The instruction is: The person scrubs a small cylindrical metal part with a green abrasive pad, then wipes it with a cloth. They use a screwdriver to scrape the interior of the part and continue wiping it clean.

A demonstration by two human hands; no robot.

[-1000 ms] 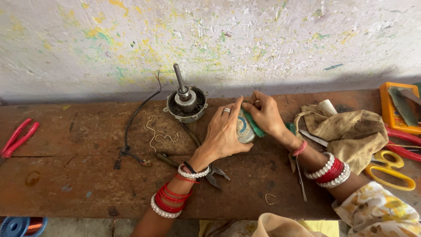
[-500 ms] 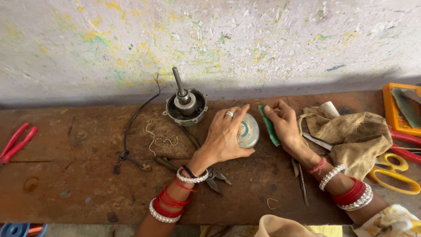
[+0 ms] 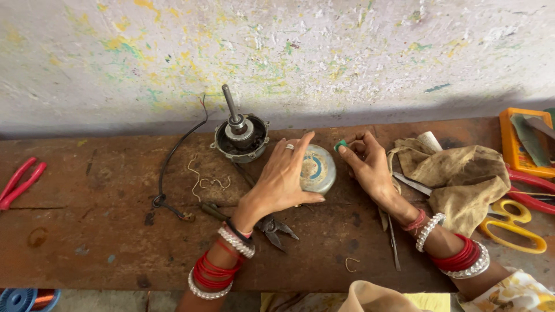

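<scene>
My left hand [image 3: 283, 179] rests over a round flat tin [image 3: 317, 168] on the brown workbench [image 3: 104, 242], its fingers spread around the tin's rim. My right hand [image 3: 365, 166] is just right of the tin and pinches a small green piece [image 3: 341, 144] between its fingertips. A small motor with an upright shaft [image 3: 239, 134] stands right behind my left hand, with a black cable [image 3: 173, 156] trailing to the left. Pliers [image 3: 272, 226] lie under my left wrist.
A crumpled tan cloth [image 3: 462, 176] lies right of my right hand, with yellow-handled scissors [image 3: 514, 228], red-handled tools [image 3: 532, 190] and an orange tray [image 3: 520, 144] beyond it. Red-handled pliers [image 3: 20, 182] sit at the far left. A thin metal tool [image 3: 393, 245] lies by my right wrist.
My right hand has pulled away from the tin to its right, lifting the green piece off it. My left hand has stayed on the tin.
</scene>
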